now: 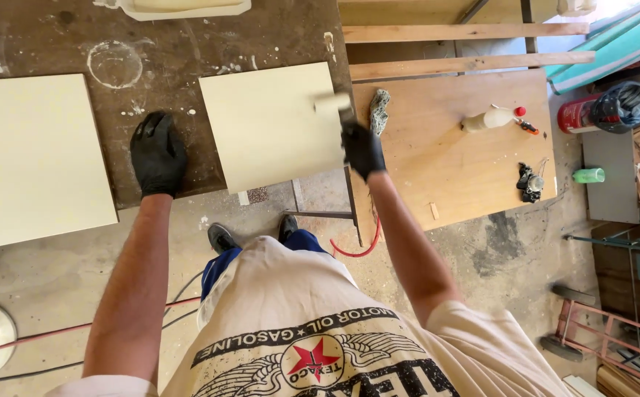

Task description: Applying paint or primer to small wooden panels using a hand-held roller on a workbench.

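A cream-painted square panel lies on a dark, paint-stained workbench. My right hand, in a black glove, grips a small paint roller whose cream sleeve rests on the panel's right edge. My left hand, also gloved in black, lies flat on the bare bench top just left of the panel, fingers apart and holding nothing. A larger cream panel lies at the far left of the bench.
A plywood board to the right carries a crumpled rag, a squeeze bottle and small dark items. Timber strips lie behind it. A white tray sits at the bench's far edge. Red hose and cables run across the floor.
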